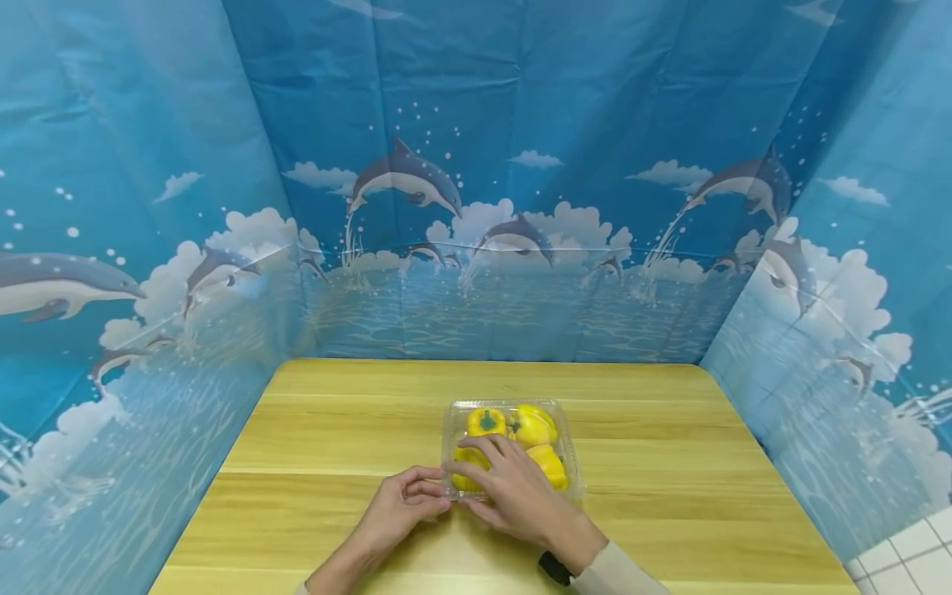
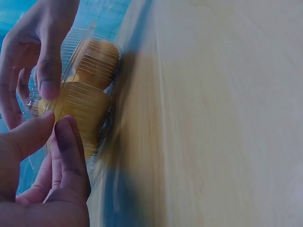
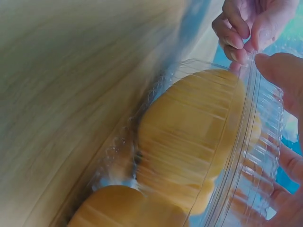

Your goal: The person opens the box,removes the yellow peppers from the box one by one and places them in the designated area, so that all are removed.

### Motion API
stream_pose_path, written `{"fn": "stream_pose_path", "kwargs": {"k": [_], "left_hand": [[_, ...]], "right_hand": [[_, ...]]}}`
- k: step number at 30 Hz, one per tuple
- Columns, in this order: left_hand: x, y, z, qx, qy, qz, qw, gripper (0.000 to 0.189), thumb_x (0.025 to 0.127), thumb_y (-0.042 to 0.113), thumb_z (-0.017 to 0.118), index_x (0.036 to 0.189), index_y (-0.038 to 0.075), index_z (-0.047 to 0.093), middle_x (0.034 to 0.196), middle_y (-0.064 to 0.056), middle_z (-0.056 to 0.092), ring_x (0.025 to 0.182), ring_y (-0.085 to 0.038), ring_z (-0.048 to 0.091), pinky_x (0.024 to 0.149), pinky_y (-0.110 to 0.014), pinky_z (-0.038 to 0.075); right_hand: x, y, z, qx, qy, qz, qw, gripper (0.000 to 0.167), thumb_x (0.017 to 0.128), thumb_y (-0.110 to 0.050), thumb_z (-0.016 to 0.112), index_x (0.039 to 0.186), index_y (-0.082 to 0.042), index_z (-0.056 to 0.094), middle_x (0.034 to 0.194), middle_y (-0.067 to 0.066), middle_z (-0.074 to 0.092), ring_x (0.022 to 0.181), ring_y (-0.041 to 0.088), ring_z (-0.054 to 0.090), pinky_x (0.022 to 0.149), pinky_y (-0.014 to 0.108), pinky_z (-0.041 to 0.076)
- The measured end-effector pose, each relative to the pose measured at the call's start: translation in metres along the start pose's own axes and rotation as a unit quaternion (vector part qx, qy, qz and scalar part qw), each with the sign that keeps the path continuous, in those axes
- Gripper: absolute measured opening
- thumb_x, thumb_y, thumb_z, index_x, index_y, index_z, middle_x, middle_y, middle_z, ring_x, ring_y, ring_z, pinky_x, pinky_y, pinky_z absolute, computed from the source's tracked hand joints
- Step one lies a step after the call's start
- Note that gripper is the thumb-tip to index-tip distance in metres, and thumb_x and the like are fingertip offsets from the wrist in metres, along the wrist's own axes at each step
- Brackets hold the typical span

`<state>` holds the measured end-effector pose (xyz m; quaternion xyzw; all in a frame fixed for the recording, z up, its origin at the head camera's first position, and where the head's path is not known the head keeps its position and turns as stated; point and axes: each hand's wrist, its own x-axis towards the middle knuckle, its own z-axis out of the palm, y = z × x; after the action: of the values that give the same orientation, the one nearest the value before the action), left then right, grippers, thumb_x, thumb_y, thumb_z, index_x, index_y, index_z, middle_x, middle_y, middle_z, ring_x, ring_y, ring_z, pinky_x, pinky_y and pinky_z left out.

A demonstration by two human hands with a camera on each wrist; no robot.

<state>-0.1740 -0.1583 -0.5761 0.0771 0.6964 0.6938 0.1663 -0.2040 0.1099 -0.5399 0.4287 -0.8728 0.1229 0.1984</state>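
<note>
A clear plastic clamshell box point(image 1: 571, 442) sits on the table with its lid over several yellow bell peppers point(image 1: 537, 426); one shows a green stem. At the box's front left corner, my left hand point(image 1: 397, 511) pinches the rim between thumb and fingertips, as the left wrist view shows. My right hand point(image 1: 524, 496) reaches over the front of the box, its fingers bent across the lid and its thumb at the front rim. In the right wrist view, the right thumb point(image 3: 277, 66) lies close to the left fingertips. The right hand hides part of the front peppers.
The wooden table point(image 1: 335, 430) extends to both sides of the box. Blue curtains point(image 1: 476, 314) printed with dolphins hang behind and along both sides. White floor tiles point(image 1: 911, 541) show at the lower right. A dark band point(image 1: 554, 568) is on the right wrist.
</note>
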Motion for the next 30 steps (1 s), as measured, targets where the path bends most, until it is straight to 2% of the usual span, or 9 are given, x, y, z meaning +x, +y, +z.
{"fn": "stream_pose_path", "kwargs": {"k": [8, 14, 22, 27, 30], "left_hand": [[0.002, -0.001, 0.004, -0.043, -0.005, -0.013, 0.9990, 0.055, 0.107, 0.010, 0.084, 0.155, -0.005, 0.061, 0.132, -0.015, 0.085, 0.117, -0.027, 0.085, 0.104, -0.036, 0.069], [0.001, -0.001, 0.006, -0.075, -0.003, -0.023, 0.9969, 0.051, 0.108, 0.005, 0.080, 0.154, -0.006, 0.061, 0.128, -0.016, 0.086, 0.114, -0.024, 0.085, 0.105, -0.032, 0.069], [-0.001, -0.002, 0.007, -0.115, -0.009, -0.038, 0.9925, 0.052, 0.110, 0.001, 0.075, 0.157, -0.009, 0.055, 0.126, -0.016, 0.087, 0.115, -0.021, 0.085, 0.108, -0.032, 0.068], [-0.002, -0.003, 0.008, -0.139, -0.009, -0.043, 0.9893, 0.050, 0.112, 0.002, 0.073, 0.157, -0.009, 0.055, 0.125, -0.015, 0.087, 0.116, -0.020, 0.086, 0.107, -0.030, 0.068], [-0.003, -0.003, 0.010, -0.144, -0.003, -0.049, 0.9883, 0.049, 0.112, 0.003, 0.073, 0.156, -0.007, 0.055, 0.124, -0.014, 0.088, 0.114, -0.019, 0.086, 0.105, -0.028, 0.068]], "right_hand": [[0.002, -0.001, 0.004, -0.018, 0.009, -0.007, 0.9998, 0.051, 0.102, -0.047, 0.093, 0.150, -0.046, 0.076, 0.158, 0.001, 0.068, 0.133, 0.025, 0.065, 0.104, 0.048, 0.063], [0.002, -0.002, 0.008, -0.028, 0.030, -0.012, 0.9991, 0.044, 0.099, -0.046, 0.095, 0.142, -0.049, 0.082, 0.155, 0.001, 0.070, 0.133, 0.027, 0.067, 0.106, 0.051, 0.064], [0.001, -0.007, 0.012, -0.018, 0.053, -0.020, 0.9982, 0.016, 0.101, -0.044, 0.094, 0.117, -0.042, 0.094, 0.153, 0.002, 0.072, 0.130, 0.027, 0.067, 0.105, 0.052, 0.063], [0.000, -0.007, 0.017, -0.020, 0.080, -0.032, 0.9960, 0.013, 0.095, -0.040, 0.100, 0.106, -0.039, 0.094, 0.148, 0.002, 0.075, 0.126, 0.024, 0.066, 0.099, 0.047, 0.061], [0.001, -0.007, 0.020, -0.020, 0.101, -0.041, 0.9939, 0.014, 0.092, -0.040, 0.102, 0.102, -0.037, 0.093, 0.140, 0.001, 0.079, 0.118, 0.020, 0.065, 0.097, 0.043, 0.059]]}}
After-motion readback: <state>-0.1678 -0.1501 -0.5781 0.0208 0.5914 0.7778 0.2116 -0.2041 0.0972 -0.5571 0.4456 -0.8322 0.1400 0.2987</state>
